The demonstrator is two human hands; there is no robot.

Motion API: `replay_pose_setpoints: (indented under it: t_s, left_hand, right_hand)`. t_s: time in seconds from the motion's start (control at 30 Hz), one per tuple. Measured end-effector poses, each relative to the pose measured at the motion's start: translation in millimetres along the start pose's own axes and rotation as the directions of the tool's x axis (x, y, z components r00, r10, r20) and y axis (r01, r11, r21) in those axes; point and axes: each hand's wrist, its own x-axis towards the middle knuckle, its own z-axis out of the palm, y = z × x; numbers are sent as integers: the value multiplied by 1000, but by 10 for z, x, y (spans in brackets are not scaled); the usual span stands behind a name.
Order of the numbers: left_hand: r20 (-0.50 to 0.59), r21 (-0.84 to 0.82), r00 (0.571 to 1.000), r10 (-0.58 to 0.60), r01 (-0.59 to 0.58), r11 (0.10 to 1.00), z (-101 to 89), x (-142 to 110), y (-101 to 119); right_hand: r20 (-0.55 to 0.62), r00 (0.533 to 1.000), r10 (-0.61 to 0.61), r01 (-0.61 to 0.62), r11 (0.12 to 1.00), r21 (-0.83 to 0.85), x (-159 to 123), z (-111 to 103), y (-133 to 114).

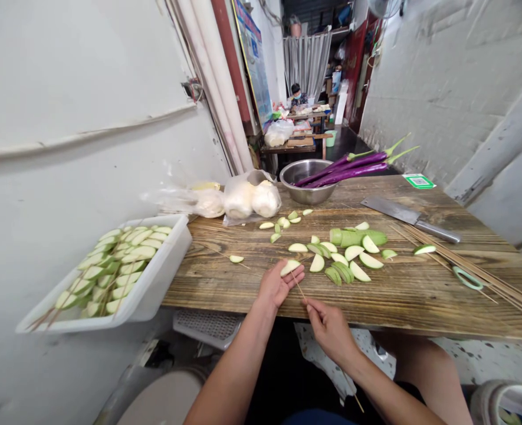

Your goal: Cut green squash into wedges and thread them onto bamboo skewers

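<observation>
My left hand [277, 284] pinches a pale green vegetable slice [289, 267] at the near edge of the wooden table [225, 277]. My right hand [327, 323] grips a thin bamboo skewer [298, 287] whose tip points up into that slice. Just right of my hands lies a heap of cut green slices [347, 254] with a larger uncut green piece [355, 237] behind it. More loose slices are scattered toward the table's middle.
A white tray [154, 283] of skewered slices hangs off the table's left end. A cleaver [409, 217] and a bundle of skewers [468, 268] lie at right. Behind stand a steel bowl [307, 182] with purple eggplants [353, 165] and bagged white lumps [249, 199]. A person sits far back.
</observation>
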Motion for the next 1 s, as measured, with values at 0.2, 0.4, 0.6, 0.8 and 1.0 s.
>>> replay_pose_setpoints:
  t_s: [0.2,0.4,0.6,0.8,1.0]
  left_hand:
    - [-11,15,1000,-6,7,1000,18,-5,7]
    - [-18,21,1000,-7,7,1000,15,-4,8]
    - [4,23,1000,-7,7,1000,2,-14,11]
    - [13,28,1000,-11,10,1000,-1,-27,10]
    - [22,30,1000,-10,9,1000,-19,-17,0]
  right_hand:
    - [-13,1000,1,-1,1000,-4,16,13,14]
    - [-15,1000,-22,22,1000,0,28,25,28]
    - [-23,999,-40,40,999,13,23,23,47]
    - [-27,999,-34,35,999,21,31,25,39]
    - [-21,999,-26,26,1000,-12,43,31,29]
